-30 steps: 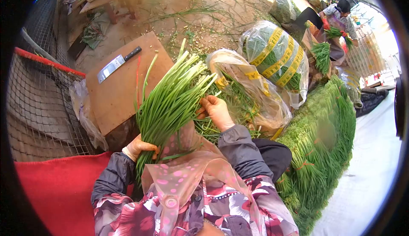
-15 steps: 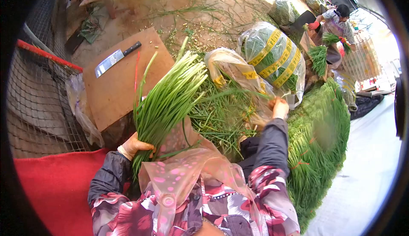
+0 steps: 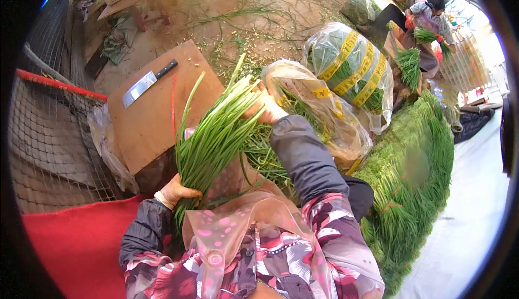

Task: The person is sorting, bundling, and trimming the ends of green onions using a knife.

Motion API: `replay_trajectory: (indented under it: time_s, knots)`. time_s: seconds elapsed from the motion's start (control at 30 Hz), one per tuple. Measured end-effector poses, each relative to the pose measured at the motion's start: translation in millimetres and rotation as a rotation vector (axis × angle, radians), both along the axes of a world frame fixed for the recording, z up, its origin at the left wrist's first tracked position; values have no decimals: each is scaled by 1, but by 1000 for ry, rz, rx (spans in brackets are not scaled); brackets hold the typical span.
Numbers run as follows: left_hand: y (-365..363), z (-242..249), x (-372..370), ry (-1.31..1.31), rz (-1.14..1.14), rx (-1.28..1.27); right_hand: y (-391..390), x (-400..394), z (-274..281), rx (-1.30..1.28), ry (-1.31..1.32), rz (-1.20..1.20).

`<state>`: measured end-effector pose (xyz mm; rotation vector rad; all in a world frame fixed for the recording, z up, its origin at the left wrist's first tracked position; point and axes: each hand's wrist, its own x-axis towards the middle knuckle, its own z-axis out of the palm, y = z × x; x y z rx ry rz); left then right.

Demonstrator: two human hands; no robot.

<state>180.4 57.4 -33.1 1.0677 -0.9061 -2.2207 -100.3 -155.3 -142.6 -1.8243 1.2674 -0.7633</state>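
A thick bunch of green chives (image 3: 216,131), pale at the upper ends, leans upright in front of my body. My left hand (image 3: 178,191), gloved, is closed round its lower part. My right hand (image 3: 265,107) is at the upper right of the bunch, its fingers curled against the pale stalk ends and partly hidden. A cleaver (image 3: 141,89) with a black handle lies on a brown board (image 3: 154,129) beyond the bunch. A red tie strip (image 3: 173,104) hangs at the board's right side.
Tied chives (image 3: 400,191) form a large pile at my right. A clear bag of greens with yellow tape (image 3: 351,66) stands ahead, beside an opened plastic bag (image 3: 308,93). Netting (image 3: 54,137) and red cloth (image 3: 81,239) are at left. Another person (image 3: 435,21) handles chives far right.
My right hand has moved left from near the plastic bag, where it held a thin stalk, to the top of the bunch. My left hand keeps its hold.
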Motion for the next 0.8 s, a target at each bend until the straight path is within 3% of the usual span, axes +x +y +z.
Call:
replay_trajectory:
  time_s: [0.03,0.1,0.17,0.23,0.3,0.4,0.47,0.53,0.57,0.73,0.8]
  knots:
    - [-2,1,2,-10,-11,0,-7,7,-30,17,-319,-17]
    - [-5,1,2,0,-45,76,25,17,37,-174,-96,-106]
    - [-3,3,0,2,-34,93,37,19,54,21,-424,-60]
    - [-5,7,0,9,-20,107,43,18,56,127,-571,-15]
    - [-6,10,1,32,-69,119,46,16,56,451,-613,-193]
    - [1,-1,-8,124,105,74,57,6,75,476,-591,-290]
    - [1,0,-6,127,68,100,64,-1,69,453,-858,-419]
    - [-1,1,-5,131,40,122,58,-20,50,263,-737,-580]
    - [0,2,-5,115,51,119,57,-37,54,281,-853,-629]
    - [3,-8,6,149,10,195,61,-194,75,-20,-1295,-717]
    - [5,-6,7,142,75,200,81,-271,68,-181,-1135,-920]
